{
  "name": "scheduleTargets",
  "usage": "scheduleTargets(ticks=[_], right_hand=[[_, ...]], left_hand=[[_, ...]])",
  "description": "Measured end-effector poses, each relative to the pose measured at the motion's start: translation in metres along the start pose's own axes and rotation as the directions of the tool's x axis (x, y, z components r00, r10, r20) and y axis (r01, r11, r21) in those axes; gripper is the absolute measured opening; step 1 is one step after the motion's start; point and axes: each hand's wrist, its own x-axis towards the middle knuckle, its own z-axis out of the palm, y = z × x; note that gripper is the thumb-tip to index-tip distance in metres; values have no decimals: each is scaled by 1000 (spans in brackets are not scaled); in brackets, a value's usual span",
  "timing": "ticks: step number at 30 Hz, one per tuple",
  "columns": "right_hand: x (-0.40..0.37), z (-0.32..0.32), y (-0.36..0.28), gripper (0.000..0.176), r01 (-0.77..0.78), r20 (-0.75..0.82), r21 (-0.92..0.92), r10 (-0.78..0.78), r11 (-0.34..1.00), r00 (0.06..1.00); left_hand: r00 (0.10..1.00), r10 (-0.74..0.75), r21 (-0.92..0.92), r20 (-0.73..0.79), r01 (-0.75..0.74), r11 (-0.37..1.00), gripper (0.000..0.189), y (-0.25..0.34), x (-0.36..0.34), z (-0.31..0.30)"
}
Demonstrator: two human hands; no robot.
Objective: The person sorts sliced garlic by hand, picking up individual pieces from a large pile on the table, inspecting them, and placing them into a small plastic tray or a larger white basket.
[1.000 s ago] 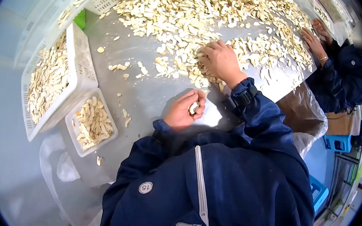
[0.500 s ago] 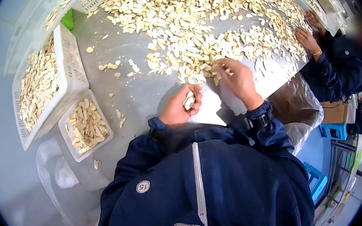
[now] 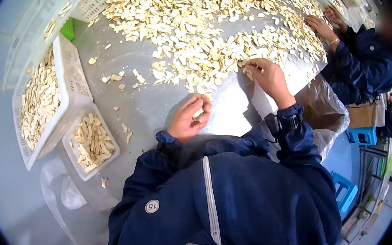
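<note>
Fingers (image 3: 203, 103) of the left hand (image 3: 185, 121) curl almost closed round pale slices (image 3: 198, 114), just above the bare metal table (image 3: 155, 104). At 2 o'clock from it, the right hand (image 3: 270, 78) pinches its fingertips on one slice (image 3: 247, 73) at the near edge of the heap (image 3: 192, 21). A small tray (image 3: 77, 122) of slices sits at 8 o'clock, beside a bigger crate (image 3: 69, 73). A co-worker's hands (image 3: 320, 25) rest on the heap at 1 o'clock.

left hand (image 3: 187, 120): fingers curled on a pale slice (image 3: 199, 113) | right hand (image 3: 266, 76): fingertips at edge of slice pile (image 3: 206, 23) | table (image 3: 160, 99): grey metal | tray (image 3: 91, 141), crate (image 3: 45, 97): hold slices, left of table
</note>
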Motion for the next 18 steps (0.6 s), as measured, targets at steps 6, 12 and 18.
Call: scheduleTargets(ticks=[6,12,18], right_hand=[[45,29,0,27,167,-207,-267,-225,949,952],[40,26,8,26,419,15,-70,-419,905,908],[36,23,23,22,290,-130,-167,-312,943,941]], left_hand=[[999,4,-20,41,-3,1000,17,0,1,-4],[999,25,-22,21,-24,999,16,-1,0,-4],[1000,4,10,30,-4,1000,18,-1,2,-1]])
